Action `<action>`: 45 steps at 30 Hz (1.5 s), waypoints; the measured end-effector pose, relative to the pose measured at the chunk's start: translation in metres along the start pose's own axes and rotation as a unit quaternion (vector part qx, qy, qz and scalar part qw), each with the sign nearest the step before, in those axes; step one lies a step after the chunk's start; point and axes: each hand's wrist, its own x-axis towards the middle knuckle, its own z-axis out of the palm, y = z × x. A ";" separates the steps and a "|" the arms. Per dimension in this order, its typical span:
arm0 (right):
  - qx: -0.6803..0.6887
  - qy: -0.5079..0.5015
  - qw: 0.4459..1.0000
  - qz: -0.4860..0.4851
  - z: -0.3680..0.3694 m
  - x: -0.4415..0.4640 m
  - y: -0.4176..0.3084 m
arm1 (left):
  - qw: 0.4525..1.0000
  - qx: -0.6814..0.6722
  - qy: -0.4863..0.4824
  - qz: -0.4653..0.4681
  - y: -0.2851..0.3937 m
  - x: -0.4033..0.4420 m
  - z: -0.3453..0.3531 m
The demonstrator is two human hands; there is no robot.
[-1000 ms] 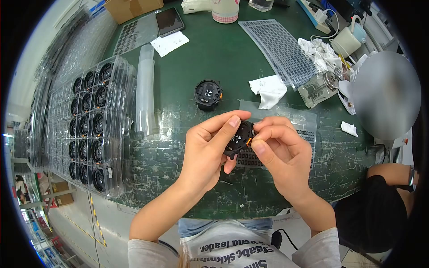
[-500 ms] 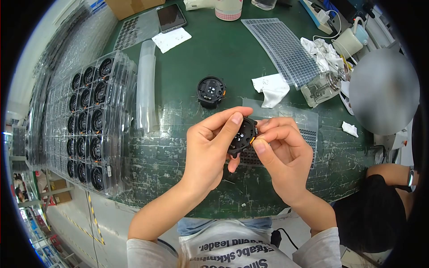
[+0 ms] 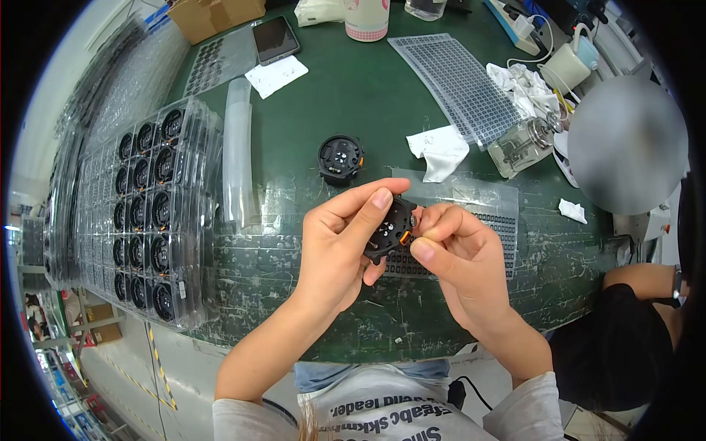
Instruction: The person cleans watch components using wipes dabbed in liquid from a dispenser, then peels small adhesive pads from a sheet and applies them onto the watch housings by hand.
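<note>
A round black watch case (image 3: 387, 229) with an orange side button is held tilted, its inside facing up, between the thumb and fingers of my left hand (image 3: 327, 246). Close to that button, my right hand (image 3: 469, 253) has thumb and forefinger pinched together at the case's edge. Whatever lies between those fingertips is too small or hidden to make out. Beyond my hands, a second black watch case (image 3: 340, 158) rests on the green table. Under my hands, a clear sheet of small dark pieces (image 3: 496, 220) is partly covered.
Stacked clear trays (image 3: 187, 220) of watch cases stand at left, beside a translucent strip (image 3: 237, 154). A phone (image 3: 276, 40), a sheet of small parts (image 3: 452, 81), a white cloth (image 3: 441, 151) and a glass jar (image 3: 522, 147) lie farther back. Another person's arm (image 3: 638, 281) is at right.
My right fingertips have drawn slightly back from the watch case, showing more of its orange button. The case has turned a little in my left hand. The whole view has shifted slightly.
</note>
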 end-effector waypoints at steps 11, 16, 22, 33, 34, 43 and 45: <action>0.059 0.018 0.998 0.012 0.001 0.000 0.004 | 1.000 0.017 -0.010 0.016 0.001 0.000 0.003; 0.045 0.012 0.999 0.009 0.002 0.000 0.003 | 0.999 0.029 -0.020 0.023 0.002 0.000 0.002; -0.309 -0.033 0.947 -0.083 -0.021 0.025 -0.038 | 0.994 -0.063 -0.075 -0.048 -0.001 0.008 0.002; -0.673 0.072 0.704 -0.216 -0.055 0.062 -0.009 | 0.975 -0.157 -0.119 -0.104 0.000 0.006 0.002; -0.582 0.105 0.781 -0.200 -0.041 0.056 -0.015 | 0.974 -0.163 -0.121 -0.104 0.002 0.005 0.002; -0.319 0.066 0.888 -0.325 -0.003 0.009 -0.018 | 0.982 -0.139 -0.102 -0.081 0.002 0.000 0.001; -0.389 0.038 0.847 -0.361 -0.006 0.007 -0.022 | 0.982 -0.134 -0.099 -0.084 0.001 0.000 0.005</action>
